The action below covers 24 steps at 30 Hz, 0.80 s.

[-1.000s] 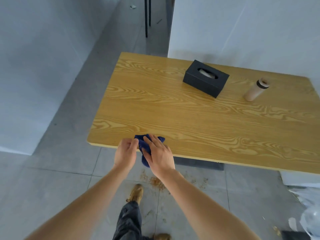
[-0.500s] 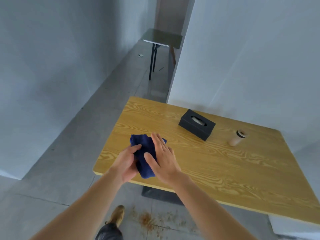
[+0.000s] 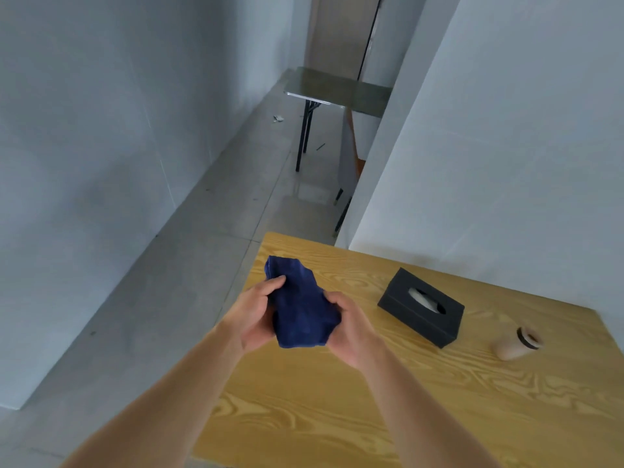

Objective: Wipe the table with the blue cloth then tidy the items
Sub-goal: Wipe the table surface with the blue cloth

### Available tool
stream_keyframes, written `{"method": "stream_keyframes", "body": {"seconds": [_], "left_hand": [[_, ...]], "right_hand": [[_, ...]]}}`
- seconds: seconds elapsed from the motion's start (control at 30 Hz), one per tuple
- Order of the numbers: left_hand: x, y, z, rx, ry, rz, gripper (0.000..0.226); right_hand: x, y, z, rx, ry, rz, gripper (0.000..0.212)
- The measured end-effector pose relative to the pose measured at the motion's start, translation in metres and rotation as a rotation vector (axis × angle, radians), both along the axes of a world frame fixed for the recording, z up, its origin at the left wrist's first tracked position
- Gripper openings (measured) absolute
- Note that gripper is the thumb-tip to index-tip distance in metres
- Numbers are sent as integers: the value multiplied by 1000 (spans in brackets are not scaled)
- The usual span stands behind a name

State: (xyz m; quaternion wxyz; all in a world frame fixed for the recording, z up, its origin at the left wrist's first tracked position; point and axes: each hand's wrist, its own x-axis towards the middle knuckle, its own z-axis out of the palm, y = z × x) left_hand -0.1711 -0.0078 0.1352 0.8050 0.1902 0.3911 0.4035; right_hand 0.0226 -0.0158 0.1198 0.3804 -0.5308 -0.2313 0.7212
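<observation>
Blue cloth (image 3: 302, 307) was gripped bunched between both hands (image 3: 256, 319), lifted off desk (image 3: 337, 417); wiping judged unfinished, tissue box (image 3: 420, 307) and cup (image 3: 516, 342) untidied

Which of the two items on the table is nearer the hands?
The black tissue box. It sits just right of the right hand, while the beige cup stands farther right, beyond the box. Both hands, left hand included, hold the blue cloth.
</observation>
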Motion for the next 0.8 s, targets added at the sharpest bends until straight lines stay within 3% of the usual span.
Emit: {"method": "stream_keyframes", "body": {"seconds": [0.17, 0.23, 0.37, 0.47, 0.57, 0.67, 0.8], "left_hand": [[-21, 91, -27, 12, 99, -5, 40], [-29, 125, -42, 38, 175, -34, 50], [-36, 182, -77, 64, 364, -113, 59], [-36, 216, -109, 77, 576, -140, 55], [-33, 242, -136, 97, 728, -130, 44], [-29, 260, -160, 117, 851, -85, 34], [-28, 277, -187, 198, 1000, -11, 27]], "right_hand": [[-16, 85, -24, 18, -68, -116, 34], [-24, 114, -34, 49, -163, -163, 21], [-37, 167, -64, 134, -531, -117, 6], [-43, 201, -92, 237, -841, 15, 15], [-49, 226, -116, 261, -1029, 80, 22], [-58, 245, -137, 240, -1112, 88, 19], [-66, 264, -165, 235, -1052, 25, 20]]}}
